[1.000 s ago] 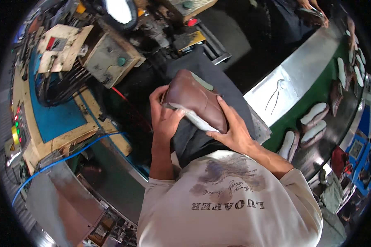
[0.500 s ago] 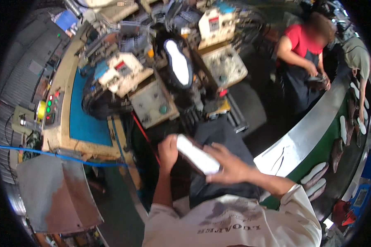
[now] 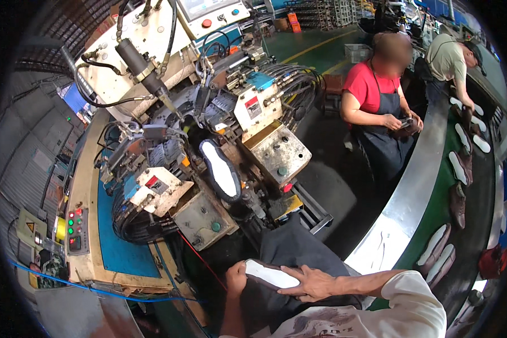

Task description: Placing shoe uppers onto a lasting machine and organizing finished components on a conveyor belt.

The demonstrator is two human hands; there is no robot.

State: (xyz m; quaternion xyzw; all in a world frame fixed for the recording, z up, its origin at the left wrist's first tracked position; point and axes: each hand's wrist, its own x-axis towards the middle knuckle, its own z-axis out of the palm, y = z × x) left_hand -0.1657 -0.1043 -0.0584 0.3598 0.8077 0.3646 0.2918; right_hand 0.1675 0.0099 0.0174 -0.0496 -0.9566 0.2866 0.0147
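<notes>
A dark brown shoe upper (image 3: 272, 274) with a white insole facing up lies between my two hands, low in front of my body. My left hand (image 3: 236, 277) is closed round its left end. My right hand (image 3: 311, 284) grips the other end, fingers along the far edge and thumb on the near side. Ahead of me, another shoe upper (image 3: 220, 170) with a white sole side up sits in the middle of a large shoe-making machine (image 3: 242, 115), apart from my hands.
A conveyor (image 3: 455, 248) on the right carries several brown uppers, with a metal ledge (image 3: 400, 217) along it. A co-worker in a red shirt (image 3: 369, 90) handles a shoe; another person (image 3: 446, 59) reaches to the line. A control panel (image 3: 76, 231) stands left, beside a blue hose (image 3: 96, 290).
The view has tilted up, so the machine's upper part now shows and my hands appear lower. Both hands keep hold of the same shoe upper.
</notes>
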